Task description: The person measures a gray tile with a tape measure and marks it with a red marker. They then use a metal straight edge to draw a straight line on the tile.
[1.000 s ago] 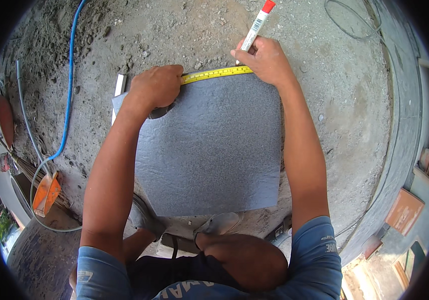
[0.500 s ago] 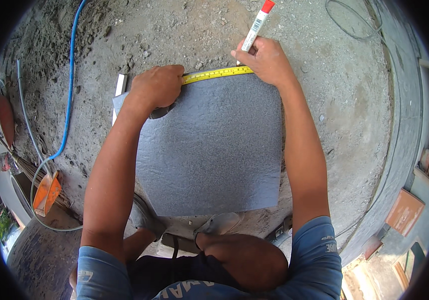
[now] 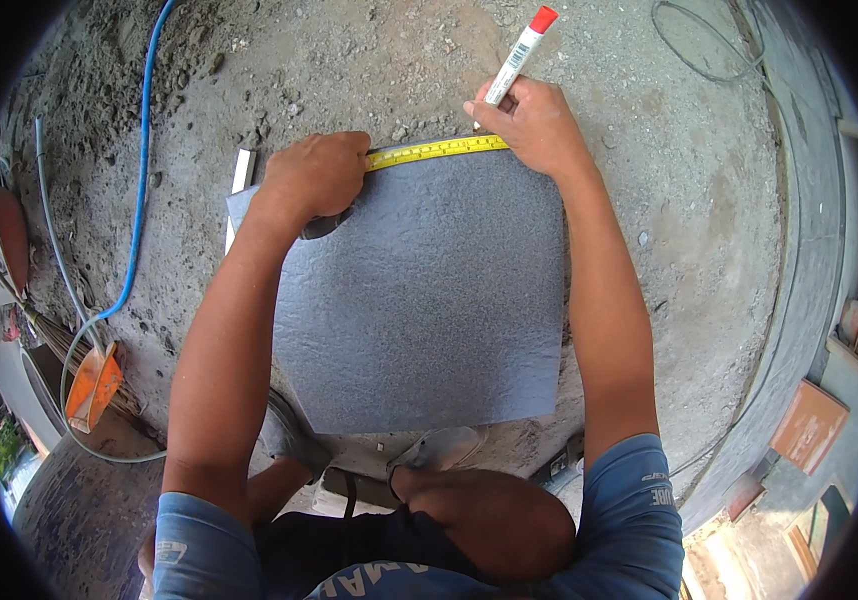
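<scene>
A grey, rough-faced tile [image 3: 419, 300] lies flat on the ground in front of my feet. Along its far edge runs a yellow tape measure blade [image 3: 437, 152]. My left hand [image 3: 317, 172] is closed on the tape measure at the tile's far left, and the dark case shows only partly under the palm. A white marker with a red end [image 3: 516, 62] is pinched in my right hand [image 3: 537, 122], tilted up and to the right. Its tip points down at the far edge of the tile, close to the blade. The blade's right end goes under my right hand.
A white strip [image 3: 240, 178] sticks out past the tile's left corner. On the left, a blue hose [image 3: 139, 170] crosses the rough ground near an orange scoop-like object [image 3: 95, 388]. A thin cable loop [image 3: 714, 45] lies far right, and a reddish-brown tile [image 3: 810, 426] lies right.
The marker and my right hand have shifted very slightly, the marker's red end a little right and nearer. My left hand and the tile stay practically in place.
</scene>
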`<state>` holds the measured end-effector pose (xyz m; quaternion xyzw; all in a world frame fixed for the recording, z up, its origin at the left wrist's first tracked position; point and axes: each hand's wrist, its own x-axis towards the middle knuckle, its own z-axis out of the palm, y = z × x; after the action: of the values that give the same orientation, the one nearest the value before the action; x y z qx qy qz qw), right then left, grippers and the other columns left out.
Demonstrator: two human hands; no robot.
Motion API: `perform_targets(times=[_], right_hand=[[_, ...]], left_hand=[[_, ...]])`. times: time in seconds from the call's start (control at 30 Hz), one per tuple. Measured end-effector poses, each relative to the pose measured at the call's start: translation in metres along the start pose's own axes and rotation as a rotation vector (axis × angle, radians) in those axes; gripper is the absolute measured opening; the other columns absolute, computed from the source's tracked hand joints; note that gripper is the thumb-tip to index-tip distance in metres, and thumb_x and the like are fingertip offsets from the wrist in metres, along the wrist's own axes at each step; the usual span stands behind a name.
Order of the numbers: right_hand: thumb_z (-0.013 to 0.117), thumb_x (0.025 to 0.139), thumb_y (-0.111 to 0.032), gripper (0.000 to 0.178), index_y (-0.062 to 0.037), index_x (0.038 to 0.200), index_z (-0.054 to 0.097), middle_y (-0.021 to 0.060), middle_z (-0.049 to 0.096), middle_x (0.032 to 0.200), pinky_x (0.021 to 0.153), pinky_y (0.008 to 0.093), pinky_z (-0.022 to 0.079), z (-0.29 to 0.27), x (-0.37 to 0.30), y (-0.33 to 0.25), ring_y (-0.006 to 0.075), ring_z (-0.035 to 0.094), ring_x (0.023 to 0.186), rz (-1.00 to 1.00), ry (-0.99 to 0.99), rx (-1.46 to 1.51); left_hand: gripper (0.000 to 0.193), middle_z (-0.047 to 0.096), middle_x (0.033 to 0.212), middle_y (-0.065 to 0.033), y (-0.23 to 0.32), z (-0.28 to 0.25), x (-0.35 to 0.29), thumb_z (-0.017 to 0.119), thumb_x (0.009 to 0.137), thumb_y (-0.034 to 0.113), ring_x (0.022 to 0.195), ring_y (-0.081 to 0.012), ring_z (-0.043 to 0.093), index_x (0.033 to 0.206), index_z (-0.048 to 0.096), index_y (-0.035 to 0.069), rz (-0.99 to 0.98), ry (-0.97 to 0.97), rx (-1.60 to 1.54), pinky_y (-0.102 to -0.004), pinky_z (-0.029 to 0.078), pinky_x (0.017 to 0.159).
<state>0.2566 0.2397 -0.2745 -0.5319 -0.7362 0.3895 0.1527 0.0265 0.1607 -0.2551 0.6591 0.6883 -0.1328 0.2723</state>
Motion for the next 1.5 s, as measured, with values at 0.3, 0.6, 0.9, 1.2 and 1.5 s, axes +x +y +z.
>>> perform_targets(times=[0.3,0.6,0.9,1.2,1.5], right_hand=[[0.072,0.085,-0.029,0.025,-0.0047,0.088,0.070,0.0032,0.064,0.071,0.058,0.0272,0.045,0.000,0.001,0.005,0.0103,0.056,0.062,-0.004,-0.011,0.017],[0.073,0.084,-0.029,0.026,-0.0044,0.088,0.069,0.0038,0.065,0.072,0.060,0.0279,0.046,-0.001,-0.001,0.003,0.0111,0.057,0.063,-0.006,0.009,0.040],[0.073,0.084,-0.027,0.024,-0.0036,0.088,0.070,0.0042,0.065,0.073,0.062,0.0270,0.047,0.001,0.001,0.007,0.0108,0.058,0.065,-0.005,-0.016,0.033],[0.073,0.084,-0.025,0.023,-0.0024,0.087,0.069,0.0046,0.066,0.074,0.063,0.0272,0.048,-0.001,-0.001,0.007,0.0108,0.059,0.067,-0.044,-0.013,0.085],[0.073,0.085,-0.021,0.020,-0.0022,0.088,0.069,0.0018,0.064,0.073,0.063,0.0257,0.047,-0.003,-0.008,0.007,0.0095,0.056,0.066,-0.066,0.117,0.173]], left_hand=[[0.023,0.067,0.099,-0.0161,0.003,-0.003,0.000,0.049,0.095,0.028,0.097,-0.0354,0.064,0.098,0.060,0.008,-0.003,-0.013,0.005,-0.0454,0.049,0.082],[0.023,0.067,0.098,-0.0164,0.001,-0.002,0.000,0.049,0.095,0.027,0.097,-0.0356,0.064,0.097,0.060,0.008,0.007,-0.003,0.010,-0.0458,0.049,0.082],[0.023,0.067,0.099,-0.0162,0.004,-0.004,-0.001,0.048,0.095,0.027,0.097,-0.0351,0.064,0.098,0.060,0.008,-0.007,-0.026,0.014,-0.0456,0.049,0.083],[0.023,0.067,0.099,-0.0165,0.002,-0.002,0.001,0.048,0.095,0.027,0.097,-0.0353,0.064,0.097,0.060,0.008,-0.002,-0.021,0.009,-0.0455,0.049,0.083],[0.023,0.067,0.099,-0.0169,0.000,0.001,0.001,0.048,0.094,0.027,0.098,-0.0362,0.063,0.098,0.060,0.008,0.005,-0.002,-0.002,-0.0463,0.048,0.084]])
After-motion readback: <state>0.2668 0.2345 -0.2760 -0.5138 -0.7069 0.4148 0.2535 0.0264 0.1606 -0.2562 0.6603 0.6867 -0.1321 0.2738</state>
